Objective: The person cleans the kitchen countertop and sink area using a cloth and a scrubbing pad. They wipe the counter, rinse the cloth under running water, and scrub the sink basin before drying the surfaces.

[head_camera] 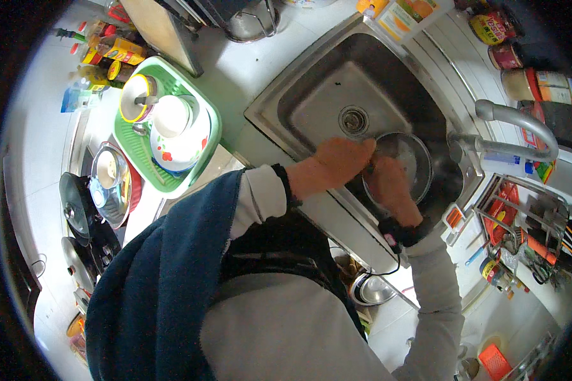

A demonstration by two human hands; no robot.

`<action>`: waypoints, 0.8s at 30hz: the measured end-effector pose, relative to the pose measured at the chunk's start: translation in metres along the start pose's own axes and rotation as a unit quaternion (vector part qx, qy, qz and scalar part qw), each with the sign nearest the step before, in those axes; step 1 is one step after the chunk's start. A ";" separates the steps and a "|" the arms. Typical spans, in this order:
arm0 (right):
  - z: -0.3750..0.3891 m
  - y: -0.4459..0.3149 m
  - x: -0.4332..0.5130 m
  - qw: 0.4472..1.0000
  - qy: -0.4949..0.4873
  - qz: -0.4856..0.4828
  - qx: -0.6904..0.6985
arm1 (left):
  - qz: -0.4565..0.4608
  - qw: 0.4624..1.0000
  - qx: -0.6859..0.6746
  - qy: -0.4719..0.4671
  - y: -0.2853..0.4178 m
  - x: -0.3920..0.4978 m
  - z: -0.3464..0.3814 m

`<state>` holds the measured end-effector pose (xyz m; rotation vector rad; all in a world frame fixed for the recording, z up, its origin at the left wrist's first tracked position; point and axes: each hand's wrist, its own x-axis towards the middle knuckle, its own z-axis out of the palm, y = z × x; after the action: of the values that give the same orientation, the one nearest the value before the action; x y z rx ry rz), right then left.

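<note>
Both of my hands are over a round metal basin (423, 157) in the stainless steel sink (310, 102). The basin looks wet inside, and a pale, blurred patch lies in it. My left hand (338, 162) reaches in from the left, its fingertips by the basin's left rim. Close beside it, my right hand (393, 183) crosses the near side of the basin with its fingers pointing down into it. Motion blur and the overlap of the hands hide whether either holds something small. The drain (353, 121) shows to the left of the basin.
A grey faucet (519, 128) arches at the sink's right. On the left, a green plastic dish rack (171, 190) holds bowls and a lidded cup. A wire rack (519, 209) with utensils stands at right. Bottles (124, 50) and a cutting board (159, 28) are at upper left.
</note>
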<state>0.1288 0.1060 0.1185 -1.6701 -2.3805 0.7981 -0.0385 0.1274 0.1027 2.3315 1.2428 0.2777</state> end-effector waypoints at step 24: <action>-0.025 0.015 0.006 0.906 0.089 0.081 0.406 | -0.061 0.970 -0.235 -0.002 -0.088 -0.004 -0.035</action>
<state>0.1487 0.1243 0.1312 -1.4707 -1.4540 1.3471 -0.1184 0.1771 0.0892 1.8436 1.1632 0.4690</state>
